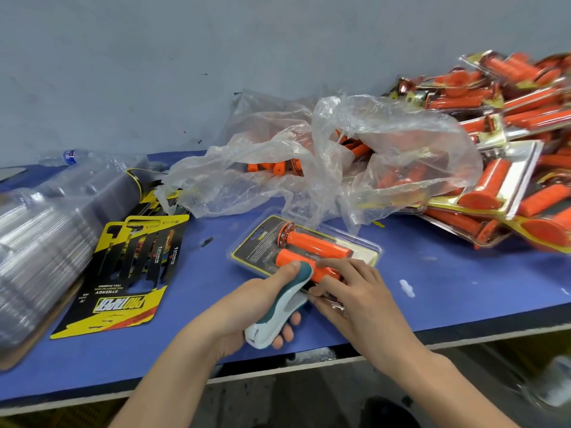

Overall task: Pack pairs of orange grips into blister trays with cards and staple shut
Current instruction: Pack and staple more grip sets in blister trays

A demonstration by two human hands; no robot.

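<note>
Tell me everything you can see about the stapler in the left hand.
The stapler is a curved handheld tool, white with teal grip panels, plastic by the look. The left hand grips its body, thumb pressed on top near the nose. It lies tilted, nose pointing away and meeting the near edge of the blister pack, right beside the right hand, which pinches that edge. Whether it is squeezed fully shut cannot be told.

L hand [247, 307] grips teal-white stapler [278, 307], nose at near edge of blister tray [232, 253] on blue bench [432, 288]. R hand [349, 291] holds that edge just beside it. Two orange grips [318, 240] lie in tray over a card [262, 239]. Left: card stack [123, 273], clear tray stack [40, 242]. Behind: plastic bag [370, 143] w/ loose grips. Right: pile of finished packs [509, 118].
</note>
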